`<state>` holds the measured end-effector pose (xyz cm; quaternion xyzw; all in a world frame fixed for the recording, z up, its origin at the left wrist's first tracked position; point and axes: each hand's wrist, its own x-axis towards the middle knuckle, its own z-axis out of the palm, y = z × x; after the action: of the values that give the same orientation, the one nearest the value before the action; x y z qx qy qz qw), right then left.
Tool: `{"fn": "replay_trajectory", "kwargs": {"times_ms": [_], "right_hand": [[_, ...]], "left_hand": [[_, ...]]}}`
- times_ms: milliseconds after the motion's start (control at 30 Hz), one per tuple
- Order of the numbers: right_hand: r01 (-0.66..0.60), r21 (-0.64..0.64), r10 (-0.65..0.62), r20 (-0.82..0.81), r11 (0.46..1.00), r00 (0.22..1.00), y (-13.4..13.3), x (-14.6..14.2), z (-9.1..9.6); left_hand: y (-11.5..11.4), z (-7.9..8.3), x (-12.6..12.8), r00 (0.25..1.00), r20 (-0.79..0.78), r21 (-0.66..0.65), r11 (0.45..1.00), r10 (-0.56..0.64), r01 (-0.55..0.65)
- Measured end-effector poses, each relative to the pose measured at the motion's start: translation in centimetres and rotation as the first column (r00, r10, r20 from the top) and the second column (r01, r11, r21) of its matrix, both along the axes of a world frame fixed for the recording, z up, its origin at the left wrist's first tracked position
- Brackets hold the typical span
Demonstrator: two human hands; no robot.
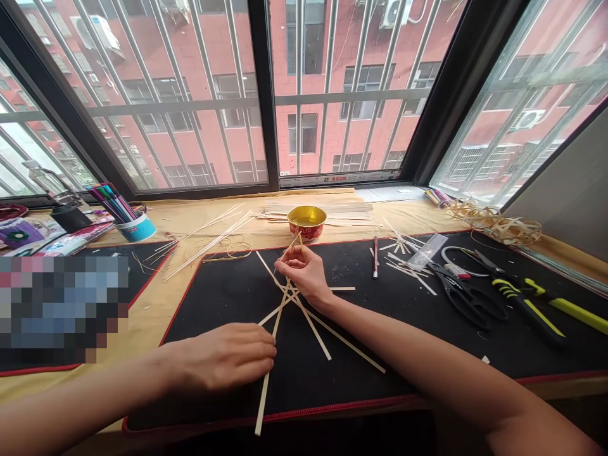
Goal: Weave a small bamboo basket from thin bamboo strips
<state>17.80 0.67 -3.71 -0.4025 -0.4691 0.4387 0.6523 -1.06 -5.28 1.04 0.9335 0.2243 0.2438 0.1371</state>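
Observation:
Several thin bamboo strips lie crossed in a loose star on the black mat. My right hand pinches them where they cross, with the strip ends fanning out below and above its fingers. My left hand lies low on the mat to the left, its fingers together and its fingertips against the long strip running toward the mat's front edge. I cannot tell whether that hand grips the strip. The crossing under my right fingers is partly hidden.
A gold-rimmed red bowl and a stack of long strips stand behind the mat. To the right lie black scissors, a yellow-handled tool, and short strip pieces. Curled shavings sit at the back right; a window runs behind.

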Motion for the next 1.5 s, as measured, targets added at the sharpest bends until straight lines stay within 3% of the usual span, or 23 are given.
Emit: {"fn": "replay_trajectory", "kwargs": {"times_ms": [267,367,467,567,733,900,1267,1367,1500], "right_hand": [[-0.036,0.015,0.036,-0.019,0.999,0.999,-0.1,0.0,0.2],[-0.054,0.015,0.054,-0.014,0.998,0.998,-0.1,0.0,0.3],[-0.067,0.011,0.067,-0.007,0.998,0.998,-0.1,0.2,0.3],[-0.089,0.011,0.089,-0.008,0.996,0.996,-0.2,0.2,0.4],[-0.121,0.013,0.121,-0.011,0.993,0.993,-0.1,0.3,0.5],[-0.124,0.003,0.124,-0.010,0.992,0.992,0.2,0.3,0.4],[-0.182,-0.042,0.182,-0.012,0.982,0.983,0.6,1.1,0.3],[-0.184,-0.045,0.184,-0.010,0.982,0.983,0.7,1.4,0.1],[-0.201,-0.047,0.201,0.009,0.978,0.979,0.6,1.6,0.1]], "left_hand": [[1.7,1.4,3.6,0.957,0.242,-0.295,0.952,0.160,-0.085],[3.2,1.5,4.1,0.921,0.314,-0.451,0.890,0.229,-0.067],[4.6,1.5,3.8,0.928,0.236,-0.558,0.822,0.287,-0.112],[5.3,1.7,3.4,0.951,0.173,-0.554,0.823,0.257,-0.122],[6.3,1.7,3.9,0.954,0.241,-0.616,0.788,0.180,0.007],[6.8,1.4,4.8,0.934,0.276,-0.545,0.837,0.228,-0.043],[6.6,1.0,5.0,0.887,0.306,-0.503,0.850,0.346,-0.158],[6.5,0.7,5.2,0.870,0.336,-0.523,0.840,0.361,-0.146],[6.3,0.4,5.2,0.833,0.376,-0.607,0.787,0.406,-0.109]]}}
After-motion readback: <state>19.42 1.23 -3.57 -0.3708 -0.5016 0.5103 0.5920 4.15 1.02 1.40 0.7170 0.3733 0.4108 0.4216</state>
